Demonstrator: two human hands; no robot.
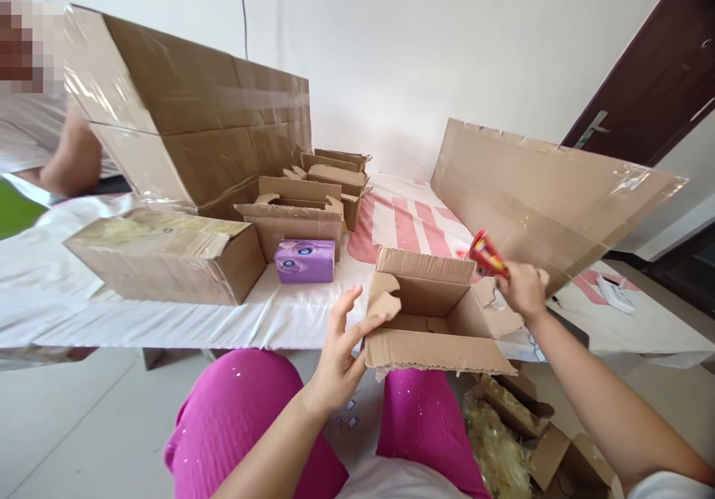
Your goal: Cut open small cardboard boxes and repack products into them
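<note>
An open cardboard box [430, 302] sits at the table's front edge with its flaps spread. At its left side is my left hand [342, 350], gripping the corner and flap with the index finger raised. My right hand [523, 289] is closed around a red hand-held object with yellow markings [487, 255], held above the box's right flap. What kind of object it is I cannot make out. A purple tissue pack [304, 261] rests on the white cloth, left of the box.
A taped closed carton [161, 255] lies at left, with open boxes [302, 208] in a row behind. Large cardboard panels [206, 104] stand on both sides. Another person's arm [72, 153] shows far left. Boxes and used tape [497, 439] lie on the floor at right.
</note>
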